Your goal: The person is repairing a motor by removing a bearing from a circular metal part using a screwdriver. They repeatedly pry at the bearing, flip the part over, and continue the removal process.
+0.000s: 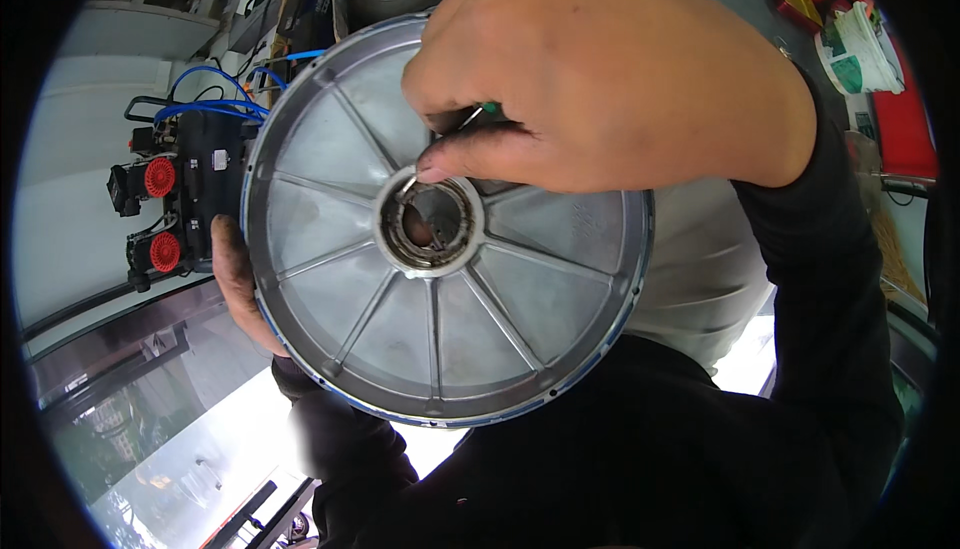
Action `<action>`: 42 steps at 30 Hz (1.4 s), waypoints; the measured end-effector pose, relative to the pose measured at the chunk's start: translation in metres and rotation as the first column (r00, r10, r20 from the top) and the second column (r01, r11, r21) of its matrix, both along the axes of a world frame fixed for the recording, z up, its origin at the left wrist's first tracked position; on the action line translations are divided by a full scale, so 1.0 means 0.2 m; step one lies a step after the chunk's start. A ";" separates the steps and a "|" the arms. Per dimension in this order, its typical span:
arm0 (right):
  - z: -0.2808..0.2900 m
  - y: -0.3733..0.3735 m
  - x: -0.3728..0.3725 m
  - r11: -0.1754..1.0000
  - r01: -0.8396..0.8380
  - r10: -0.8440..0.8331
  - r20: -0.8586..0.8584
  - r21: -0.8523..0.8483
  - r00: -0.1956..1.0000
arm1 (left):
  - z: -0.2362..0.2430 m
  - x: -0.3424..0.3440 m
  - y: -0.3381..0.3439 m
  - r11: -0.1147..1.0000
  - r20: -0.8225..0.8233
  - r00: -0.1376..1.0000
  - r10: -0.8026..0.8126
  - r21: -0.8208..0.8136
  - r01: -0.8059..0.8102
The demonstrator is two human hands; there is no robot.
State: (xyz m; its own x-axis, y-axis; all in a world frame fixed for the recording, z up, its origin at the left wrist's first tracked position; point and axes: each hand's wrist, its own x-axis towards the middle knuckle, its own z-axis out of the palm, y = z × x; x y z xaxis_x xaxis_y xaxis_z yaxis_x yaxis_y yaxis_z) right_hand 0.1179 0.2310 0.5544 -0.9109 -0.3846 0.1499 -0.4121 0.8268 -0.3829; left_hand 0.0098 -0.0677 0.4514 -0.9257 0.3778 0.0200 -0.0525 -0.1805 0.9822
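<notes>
Right hand [610, 74], uppermost, entering from 2 o'clock: thumb and index fingers pinched on a slim green-and-metal tool [490, 107], the metal tip at about 11 o'clock in the hub [432, 271]. Ribbed metal disc [385, 329]: held mid-view before the person's body, hub facing up. Left hand [238, 284]: against the rim between 8 and 9 o'clock; the fingers beyond are hidden, so how firmly they close cannot be told. A skin-coloured patch shows through the bore; its owner is unclear. Likely hazards: a tip skidding off the dark, seemingly greasy ring [397, 239] could score the hub or jab skin behind the bore; prying at 11 o'clock, with support visible only near 9, could tilt or turn the disc; smudged fingers might let the slim tool slip.
</notes>
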 end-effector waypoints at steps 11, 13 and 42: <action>-0.17 -0.04 0.04 0.988 0.079 -0.113 -0.278 -0.132 0.954 | -0.04 0.01 0.03 0.976 -0.317 0.936 0.151 -0.101 -0.192; -0.23 -0.06 0.04 0.983 0.108 -0.150 -0.309 -0.150 0.939 | -0.07 0.01 0.03 0.956 -0.423 0.883 0.201 -0.112 -0.271; -0.30 -0.24 -0.01 0.925 0.370 -0.318 -0.351 0.092 0.881 | -0.13 -0.02 -0.24 0.991 -0.370 0.927 -0.062 -0.133 0.013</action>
